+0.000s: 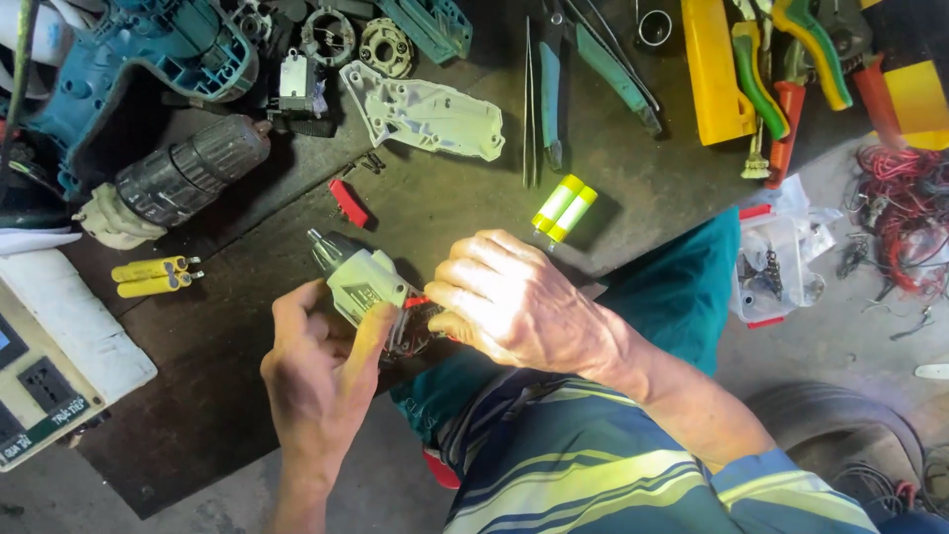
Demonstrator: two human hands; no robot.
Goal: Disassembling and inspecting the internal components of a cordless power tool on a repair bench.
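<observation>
Nearest me, left hand (pixel 321 371) clamps the pale drill half-shell (pixel 361 282) low over the dark mat (pixel 227 336), steadying it; right hand (pixel 504 297) pinches its red wiring (pixel 415 321) (fingertips closed). Beyond: paired yellow cells (pixel 563 208), white cover plate (pixel 425 114).

Your right hand (pixel 509 297) covers rear of pale tool body (pixel 364 282); wiring beneath fingers too dark to tell. Left hand (pixel 316 371) hides its underside. At 10 o'clock, teal drill housing (pixel 148 49) cut by top edge. At 9 o'clock, white socket box (pixel 49 366) cut by left edge. At 2 o'clock, red wire tangle (pixel 905 208) blurred
</observation>
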